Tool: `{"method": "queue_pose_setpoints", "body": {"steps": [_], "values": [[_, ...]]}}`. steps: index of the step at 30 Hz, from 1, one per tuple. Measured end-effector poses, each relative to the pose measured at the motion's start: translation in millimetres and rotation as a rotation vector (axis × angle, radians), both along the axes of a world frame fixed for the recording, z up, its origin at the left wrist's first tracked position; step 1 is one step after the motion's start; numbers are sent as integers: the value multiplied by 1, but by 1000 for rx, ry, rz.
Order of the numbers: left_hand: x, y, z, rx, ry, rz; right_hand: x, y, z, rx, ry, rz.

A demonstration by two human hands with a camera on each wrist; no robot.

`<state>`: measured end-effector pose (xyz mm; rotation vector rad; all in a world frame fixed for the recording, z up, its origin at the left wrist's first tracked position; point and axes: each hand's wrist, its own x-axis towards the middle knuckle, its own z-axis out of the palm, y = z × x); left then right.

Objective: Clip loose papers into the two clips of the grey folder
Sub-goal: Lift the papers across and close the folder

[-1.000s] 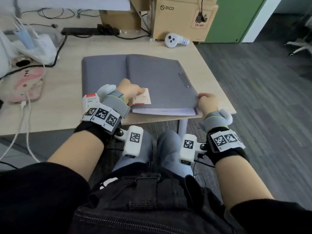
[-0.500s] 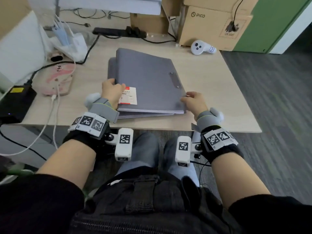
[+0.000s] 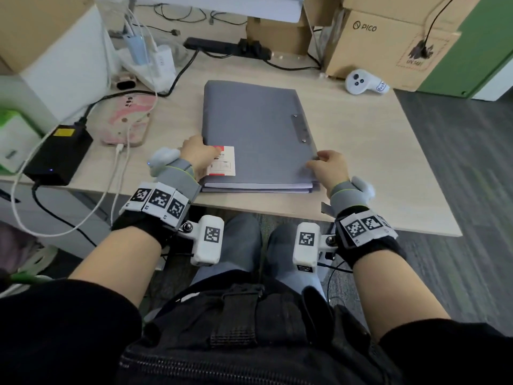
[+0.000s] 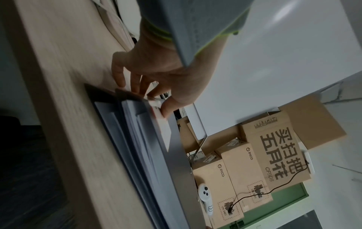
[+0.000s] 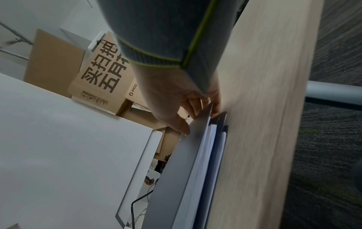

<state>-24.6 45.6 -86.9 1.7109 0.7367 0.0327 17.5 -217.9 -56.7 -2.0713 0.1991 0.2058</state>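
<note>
The grey folder (image 3: 255, 129) lies closed and flat on the desk, a riveted metal strip (image 3: 299, 127) along its right side. White papers (image 3: 258, 186) show between the covers at the near edge. My left hand (image 3: 198, 155) holds the near-left corner, thumb on the red-and-white label (image 3: 223, 161), fingers at the folder's left edge. In the left wrist view the thumb (image 4: 168, 106) presses the label. My right hand (image 3: 329, 166) pinches the top cover at the near-right corner. In the right wrist view its thumb (image 5: 180, 124) lies on the cover (image 5: 176, 170), with the fingers behind the cover's edge.
A white controller (image 3: 361, 80) and cardboard boxes (image 3: 388, 45) stand at the back right. At the left lie a phone in a pink case (image 3: 130, 118), a black power brick (image 3: 59, 152) and cables. A power strip (image 3: 222, 45) lies at the back. The desk edge (image 3: 277, 212) runs just before the folder.
The folder lay open a second ago; its cover has swung over and now lies shut and flat. Both hands have stayed at its near corners.
</note>
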Motion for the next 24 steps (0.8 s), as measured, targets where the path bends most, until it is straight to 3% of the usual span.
{"method": "queue_pose_setpoints", "body": {"steps": [3, 11, 18, 24], "values": [[-18, -19, 39, 17, 21, -55, -3, -2, -1, -10, 14, -37], [-29, -28, 50, 7, 16, -138, -10, -9, 0, -94, 31, -104], [-24, -23, 52, 7, 59, -143, -8, -8, 7, -340, 33, 22], [-21, -16, 51, 9, 94, -137, -3, -6, 10, -402, 40, 38]]}}
